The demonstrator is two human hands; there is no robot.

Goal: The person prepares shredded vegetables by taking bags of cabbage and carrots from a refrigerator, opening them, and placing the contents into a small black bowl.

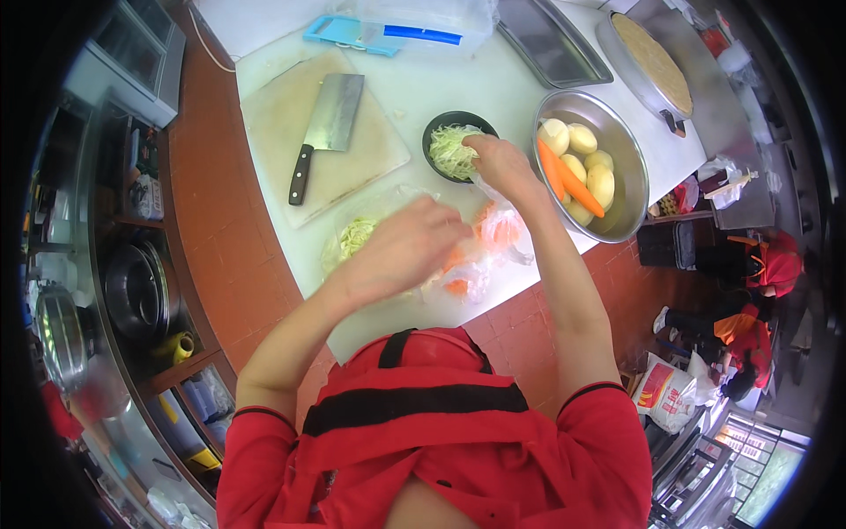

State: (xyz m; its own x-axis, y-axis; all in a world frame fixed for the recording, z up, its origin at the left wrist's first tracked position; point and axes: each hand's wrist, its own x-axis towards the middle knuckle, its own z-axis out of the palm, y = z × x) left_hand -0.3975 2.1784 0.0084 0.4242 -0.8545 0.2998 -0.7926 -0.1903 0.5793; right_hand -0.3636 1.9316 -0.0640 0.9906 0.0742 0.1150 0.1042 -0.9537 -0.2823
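My right hand reaches over the rim of a small black bowl, its fingertips at the shredded pale green vegetable inside. Slightly blurred, my left hand hovers over the white worktop, between a clear plastic bag of shredded green vegetable and bags of shredded carrot. Whether its fingers hold anything is hidden. A cleaver lies on a cutting board beyond it. Peeled potatoes and carrots fill part of a steel basin beside my right forearm.
At the far edge are a blue slicer, a clear plastic container and a metal tray. A large round pan stands far right. Shelves with pots line the left. Two people are at the right, beyond the floor.
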